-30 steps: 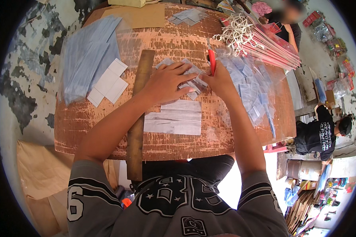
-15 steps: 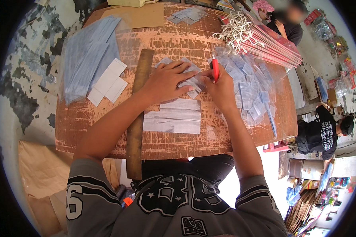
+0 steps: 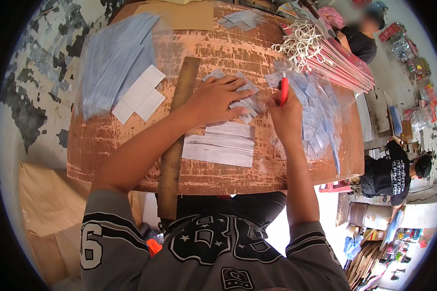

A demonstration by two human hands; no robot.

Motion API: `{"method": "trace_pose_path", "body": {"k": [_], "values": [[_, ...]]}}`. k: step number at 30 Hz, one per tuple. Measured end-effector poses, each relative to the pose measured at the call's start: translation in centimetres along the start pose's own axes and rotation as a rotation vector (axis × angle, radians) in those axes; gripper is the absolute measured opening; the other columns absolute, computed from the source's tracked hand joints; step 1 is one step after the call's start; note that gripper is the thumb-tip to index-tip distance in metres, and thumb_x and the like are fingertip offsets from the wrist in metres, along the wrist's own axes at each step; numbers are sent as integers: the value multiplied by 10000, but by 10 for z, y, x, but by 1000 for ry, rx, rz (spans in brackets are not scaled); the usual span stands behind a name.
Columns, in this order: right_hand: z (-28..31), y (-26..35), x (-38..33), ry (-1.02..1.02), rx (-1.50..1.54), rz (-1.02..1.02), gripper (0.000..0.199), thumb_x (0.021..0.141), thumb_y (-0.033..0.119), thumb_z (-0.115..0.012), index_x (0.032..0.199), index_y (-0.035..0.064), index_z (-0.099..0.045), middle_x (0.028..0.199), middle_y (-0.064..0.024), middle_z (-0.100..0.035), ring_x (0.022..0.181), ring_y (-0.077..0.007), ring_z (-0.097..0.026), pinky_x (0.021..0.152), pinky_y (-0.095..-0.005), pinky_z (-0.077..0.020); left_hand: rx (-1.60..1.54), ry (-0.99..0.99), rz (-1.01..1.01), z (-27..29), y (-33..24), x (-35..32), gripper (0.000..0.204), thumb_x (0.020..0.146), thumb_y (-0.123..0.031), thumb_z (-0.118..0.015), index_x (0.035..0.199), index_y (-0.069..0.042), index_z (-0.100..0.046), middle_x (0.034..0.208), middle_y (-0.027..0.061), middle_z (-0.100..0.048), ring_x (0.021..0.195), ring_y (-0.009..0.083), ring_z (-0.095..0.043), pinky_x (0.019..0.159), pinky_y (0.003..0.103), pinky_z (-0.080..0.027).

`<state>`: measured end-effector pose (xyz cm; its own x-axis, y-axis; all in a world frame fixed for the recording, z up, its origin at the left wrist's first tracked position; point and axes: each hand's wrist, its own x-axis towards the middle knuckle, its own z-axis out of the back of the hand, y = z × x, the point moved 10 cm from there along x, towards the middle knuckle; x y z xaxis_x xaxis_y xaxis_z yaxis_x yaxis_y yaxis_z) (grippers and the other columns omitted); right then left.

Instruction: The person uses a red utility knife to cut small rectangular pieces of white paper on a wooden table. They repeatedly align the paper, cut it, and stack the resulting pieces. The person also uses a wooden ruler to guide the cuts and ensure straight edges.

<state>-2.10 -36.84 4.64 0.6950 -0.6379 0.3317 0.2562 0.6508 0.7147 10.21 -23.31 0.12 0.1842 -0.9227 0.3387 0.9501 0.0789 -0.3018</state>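
Observation:
My left hand [image 3: 221, 101] lies flat with fingers spread, pressing down a small stack of greyish clear plastic pieces [image 3: 250, 104]. Close to its right, my right hand [image 3: 285, 119] grips a red cutter knife [image 3: 284, 91] with its thin metal tip pointing away from me. The right thumb and forefinger reach toward the edge of the stack; whether they pinch a bit of film is too small to tell. A long worn wooden strip [image 3: 179, 116] runs under my left forearm. Just below the left hand lies a pale, streaked rectangular sheet [image 3: 221, 148].
Loose clear bluish plastic pieces [image 3: 315, 116] cover the table's right side. Long bluish plastic sheets [image 3: 119, 63] and white ruled card [image 3: 141, 94] lie left. Pink-and-white sticks with white cords [image 3: 335, 63] rest at the far right. A person [image 3: 366, 39] is beyond them, another [image 3: 395, 169] further right.
The whole view has shifted slightly. My right hand, with the cutter knife in it, has drawn a little rightward from the stack. My left hand stays pressed on the plastic pieces.

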Motion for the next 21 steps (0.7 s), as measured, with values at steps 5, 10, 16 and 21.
{"method": "trace_pose_path", "body": {"k": [5, 10, 16, 21], "values": [[74, -26, 30, -172, -73, 2, 280, 943, 126, -821, 1089, -15, -628, 831, -162, -737, 746, -271, -719, 701, -411, -545, 38, 3, 1, -7, 6, -1, 558, 1072, -517, -605, 1593, -319, -579, 1688, 28, -499, 1579, 240, -407, 1260, 533, -308], [96, -37, 33, -282, -518, 84, 370, 909, 214, -874, 1019, -23, -612, 881, -262, -734, 816, -460, -721, 711, -497, -552, 56, 5, -19, -8, 6, 0, 551, 1091, -544, -564, 1597, -324, -576, 1694, 39, -495, 1585, 251, -400, 1263, 535, -297], [7, -37, 14, 58, 23, 29, 410, 902, 183, -871, 1194, -16, -663, 975, -222, -770, 911, -388, -759, 795, -439, -574, 61, 31, -22, -3, 2, 4, 576, 1082, -550, -564, 1613, -328, -555, 1676, 61, -515, 1579, 277, -409, 1259, 564, -298], [-21, -33, 11, 135, 89, -37, 415, 892, 117, -861, 1235, -17, -670, 976, -163, -790, 892, -331, -760, 825, -416, -583, 94, 16, -14, -2, 4, 2, 616, 1065, -572, -573, 1619, -306, -547, 1681, 63, -510, 1574, 278, -417, 1239, 569, -327]]}}
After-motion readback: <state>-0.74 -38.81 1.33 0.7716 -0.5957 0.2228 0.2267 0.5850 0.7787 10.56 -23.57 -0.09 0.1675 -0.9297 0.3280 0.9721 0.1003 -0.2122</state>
